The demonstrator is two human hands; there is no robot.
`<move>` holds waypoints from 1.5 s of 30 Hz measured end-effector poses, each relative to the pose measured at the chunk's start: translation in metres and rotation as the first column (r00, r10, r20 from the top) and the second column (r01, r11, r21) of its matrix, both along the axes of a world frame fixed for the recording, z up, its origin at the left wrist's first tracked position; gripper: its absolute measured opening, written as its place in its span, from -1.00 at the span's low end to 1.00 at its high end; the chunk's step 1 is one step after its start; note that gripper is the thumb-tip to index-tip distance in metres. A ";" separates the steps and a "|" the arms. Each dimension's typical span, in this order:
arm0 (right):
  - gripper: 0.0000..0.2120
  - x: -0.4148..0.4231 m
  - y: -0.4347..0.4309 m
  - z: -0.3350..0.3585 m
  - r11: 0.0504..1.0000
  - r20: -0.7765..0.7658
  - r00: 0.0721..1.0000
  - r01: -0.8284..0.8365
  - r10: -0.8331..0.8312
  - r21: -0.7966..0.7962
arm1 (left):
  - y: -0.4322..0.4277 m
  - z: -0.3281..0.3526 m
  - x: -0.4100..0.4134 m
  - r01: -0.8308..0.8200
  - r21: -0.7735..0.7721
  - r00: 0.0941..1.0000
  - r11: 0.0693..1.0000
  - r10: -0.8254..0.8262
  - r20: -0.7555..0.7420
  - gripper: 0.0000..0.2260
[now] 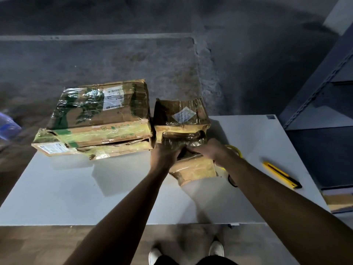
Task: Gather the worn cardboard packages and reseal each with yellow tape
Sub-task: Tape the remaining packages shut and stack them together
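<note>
Both hands, left (164, 156) and right (208, 152), appear to grip the crumpled top flap of the small package (193, 172), which sits mid-surface toward the right edge; the dim light leaves the finger hold unclear. The yellow tape (236, 150) lies just beside the right hand on its outer side, so that hand is nearer. The larger packages (99, 113) sit at the far left corner.
</note>
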State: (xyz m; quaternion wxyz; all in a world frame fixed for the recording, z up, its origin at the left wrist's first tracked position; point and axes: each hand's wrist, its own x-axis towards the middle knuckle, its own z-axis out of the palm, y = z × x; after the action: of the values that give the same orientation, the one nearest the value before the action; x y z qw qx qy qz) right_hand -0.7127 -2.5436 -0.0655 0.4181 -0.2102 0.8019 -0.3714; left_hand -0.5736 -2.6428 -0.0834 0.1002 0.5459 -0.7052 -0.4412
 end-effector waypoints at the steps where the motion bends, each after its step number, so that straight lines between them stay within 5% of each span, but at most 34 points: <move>1: -0.75 -0.001 0.002 -0.003 1.000 -0.031 0.999 0.023 -0.023 -0.010 | 0.003 0.000 -0.004 -0.015 0.010 1.000 1.000 0.015 -0.022 -0.59; 7: -0.63 -0.009 0.020 -0.027 0.985 -0.272 0.947 0.173 -0.171 -0.016 | 0.016 0.002 -0.016 -0.011 -0.105 0.999 0.994 0.007 -0.041 -0.66; 14: -0.83 0.015 0.021 -0.034 0.925 -0.051 0.964 0.236 -0.262 -0.298 | -0.008 0.027 0.004 0.022 -0.502 0.992 0.864 0.043 0.118 -0.40; 16: -0.94 0.012 0.019 -0.040 0.923 -0.044 0.951 0.284 -0.305 -0.258 | -0.011 0.028 0.005 0.024 -0.509 1.000 0.860 -0.019 0.015 -0.46; 21: -0.68 -0.002 0.016 -0.033 0.956 -0.301 0.908 0.261 -0.291 -0.136 | 0.005 0.010 0.001 0.132 -0.362 0.973 0.923 -0.190 -0.131 -0.79; 24: -0.53 -0.004 0.018 -0.011 0.947 -0.238 0.925 0.251 -0.296 -0.200 | 0.013 -0.004 0.002 0.194 -0.282 0.981 0.939 -0.190 0.044 -0.50; 27: -0.50 -0.004 0.024 0.005 0.971 -0.072 0.990 0.102 -0.120 -0.217 | 0.017 -0.001 0.007 0.101 0.015 0.972 0.995 -0.102 0.210 0.06; 30: -0.69 -0.006 0.026 -0.002 0.982 -0.134 0.991 -0.005 -0.021 -0.188 | 0.015 -0.006 0.007 0.013 0.298 0.996 0.954 -0.039 0.082 0.30; 32: -0.68 -0.005 0.023 -0.008 0.988 -0.202 0.979 0.006 -0.038 -0.156 | 0.013 -0.011 0.007 -0.036 0.221 0.998 0.975 0.023 0.062 0.39; 35: -0.47 0.008 0.019 -0.012 0.993 -0.271 0.961 0.017 -0.048 -0.118 | 0.011 -0.010 0.010 0.039 -0.019 0.981 0.999 -0.034 0.190 0.26; 40: 0.01 0.036 0.017 -0.044 0.984 -0.338 0.936 0.138 -0.094 0.111 | 0.015 -0.015 0.013 0.111 -0.113 0.949 0.987 -0.072 0.306 0.18; 45: -0.44 0.030 0.005 -0.050 0.967 -0.468 0.879 0.189 -0.091 0.168 | 0.007 -0.030 0.015 -0.015 -0.226 0.985 0.974 0.054 0.167 -0.46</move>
State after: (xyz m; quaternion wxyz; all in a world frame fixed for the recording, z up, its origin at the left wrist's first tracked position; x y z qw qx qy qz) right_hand -0.6827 -2.5389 -0.1152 0.2098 -0.1876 0.9251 -0.2548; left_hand -0.5581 -2.6362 -0.1130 0.1076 0.5795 -0.7467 -0.3084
